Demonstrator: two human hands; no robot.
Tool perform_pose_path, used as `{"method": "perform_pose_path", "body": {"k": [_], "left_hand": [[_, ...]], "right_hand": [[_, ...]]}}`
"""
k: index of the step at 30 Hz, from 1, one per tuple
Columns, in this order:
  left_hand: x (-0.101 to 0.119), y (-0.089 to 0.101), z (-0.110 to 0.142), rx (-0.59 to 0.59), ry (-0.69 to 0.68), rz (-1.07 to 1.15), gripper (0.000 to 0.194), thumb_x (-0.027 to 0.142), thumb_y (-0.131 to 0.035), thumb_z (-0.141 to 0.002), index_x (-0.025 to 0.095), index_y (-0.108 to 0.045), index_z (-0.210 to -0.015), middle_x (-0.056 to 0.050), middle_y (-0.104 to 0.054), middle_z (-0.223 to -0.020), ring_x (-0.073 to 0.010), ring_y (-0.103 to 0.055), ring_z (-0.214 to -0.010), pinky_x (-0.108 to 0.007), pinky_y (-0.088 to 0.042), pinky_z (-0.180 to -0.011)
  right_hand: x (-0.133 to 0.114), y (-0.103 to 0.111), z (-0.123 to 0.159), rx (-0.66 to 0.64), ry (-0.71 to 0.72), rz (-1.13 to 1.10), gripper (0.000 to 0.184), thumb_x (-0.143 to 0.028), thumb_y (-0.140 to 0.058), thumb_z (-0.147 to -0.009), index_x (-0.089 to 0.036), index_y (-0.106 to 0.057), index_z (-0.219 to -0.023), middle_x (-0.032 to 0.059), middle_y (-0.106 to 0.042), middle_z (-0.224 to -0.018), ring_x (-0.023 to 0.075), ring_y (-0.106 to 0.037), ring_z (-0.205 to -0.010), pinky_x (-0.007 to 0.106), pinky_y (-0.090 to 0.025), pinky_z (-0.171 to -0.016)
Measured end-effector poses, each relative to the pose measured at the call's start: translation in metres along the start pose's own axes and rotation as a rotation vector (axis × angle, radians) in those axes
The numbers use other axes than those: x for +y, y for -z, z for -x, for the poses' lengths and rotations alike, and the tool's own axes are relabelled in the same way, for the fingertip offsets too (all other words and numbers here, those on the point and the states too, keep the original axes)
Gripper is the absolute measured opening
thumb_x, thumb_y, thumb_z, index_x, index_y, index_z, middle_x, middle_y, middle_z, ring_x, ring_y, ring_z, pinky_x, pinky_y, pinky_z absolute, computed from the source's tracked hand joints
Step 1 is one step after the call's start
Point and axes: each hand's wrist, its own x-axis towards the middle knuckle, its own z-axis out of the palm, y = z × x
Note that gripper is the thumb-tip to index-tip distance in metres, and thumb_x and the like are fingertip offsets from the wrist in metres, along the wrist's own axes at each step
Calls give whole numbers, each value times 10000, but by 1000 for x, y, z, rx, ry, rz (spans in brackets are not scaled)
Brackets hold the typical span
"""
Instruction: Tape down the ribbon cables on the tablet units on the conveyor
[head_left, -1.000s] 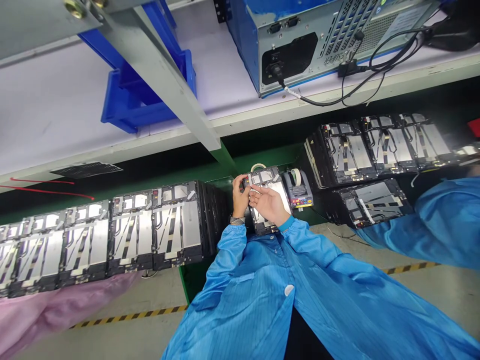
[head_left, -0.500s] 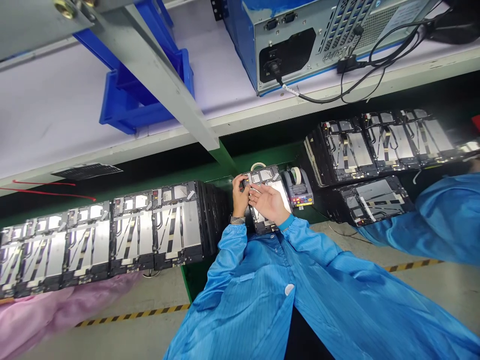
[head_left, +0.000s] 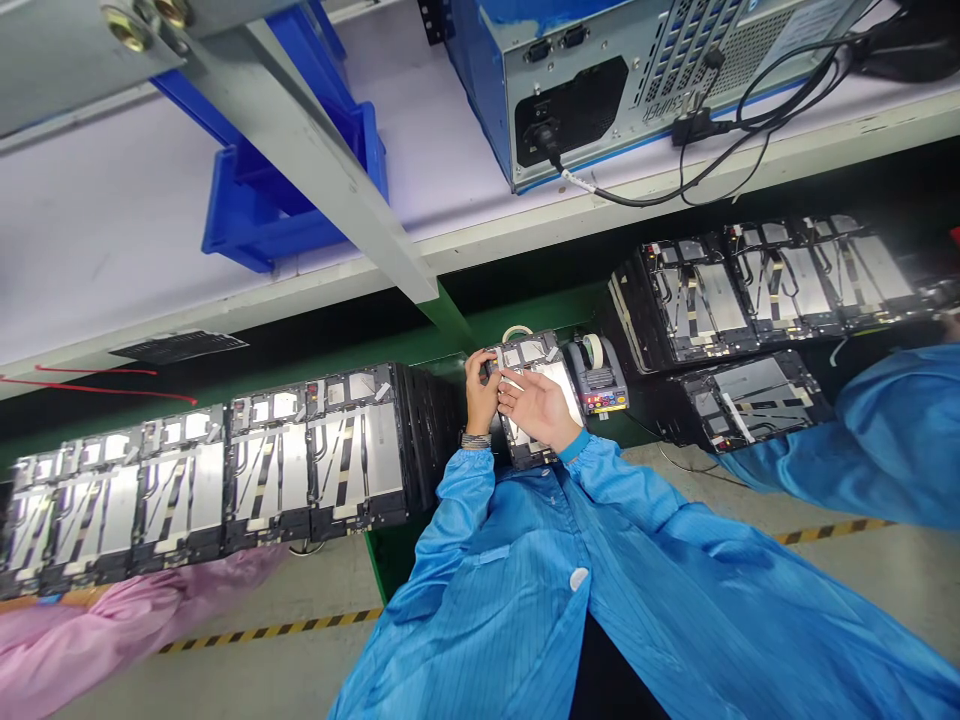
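Observation:
A tablet-like assembly (head_left: 559, 378) with a black frame and silver plates lies in front of my body. At its upper left corner my left hand (head_left: 480, 392) is closed, thumb and fingers pinched together at the edge. Over the middle of the assembly my right hand (head_left: 541, 408) is turned palm up. Its thumb and fingertips come together beside the left fingertips. Whatever is between the fingers of either hand is too small to make out. Just right of the assembly stands a tape dispenser (head_left: 600, 375) with a pale roll and coloured buttons.
Stacks of similar assemblies (head_left: 356, 450) stand on the left, with more stacks (head_left: 697, 300) on the right. A co-worker's pink sleeve (head_left: 165, 610) and another's blue sleeve (head_left: 892, 430) reach in. Above are a shelf with a blue bin (head_left: 259, 225) and a computer case (head_left: 570, 110) with cables.
My hands keep almost the same pose over the assembly. The view has shifted slightly, and the pink-sleeved arm at the left has moved a little, showing part of the forearm.

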Motion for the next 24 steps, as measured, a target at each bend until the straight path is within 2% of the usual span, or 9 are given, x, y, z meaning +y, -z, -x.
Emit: {"method": "perform_pose_path", "body": {"k": [7, 16, 22, 24], "left_hand": [[-1, 0, -1, -10, 7, -32, 209, 229, -586, -960, 264, -681, -1143, -87, -538, -1484, -260, -573, -1372, -400, -530, -1046], [0, 4, -2, -40, -2, -69, 167, 315, -595, -998, 263, -709, -1109, -94, -516, -1481, -270, -550, -1399, -447, -471, -1170], [1, 5, -2, -45, -17, -49, 180, 239, -596, -976, 260, -718, -1107, -92, -528, -1453, -255, -546, -1401, -443, -441, -1199], [0, 5, -2, -45, -24, -41, 184, 228, -601, -973, 261, -721, -1109, -91, -529, -1457, -255, -547, -1404, -446, -431, -1208]], "right_hand": [[-2, -3, 0, 21, -6, -19, 328, -369, -476, -1010, -155, -666, -1171, 99, -754, -901, 222, -692, -777, 350, -582, -724], [-4, -4, 0, 32, -21, -32, 333, -390, -487, -1016, -150, -673, -1154, 103, -749, -899, 226, -689, -783, 358, -581, -718], [-9, -2, 3, 21, -19, -85, 363, -381, -444, -1031, -131, -691, -1123, 101, -723, -851, 222, -649, -737, 362, -562, -668], [-7, 3, 7, 31, -23, -31, 339, -359, -470, -1005, -128, -703, -1089, 102, -716, -839, 212, -614, -686, 358, -544, -636]]}}
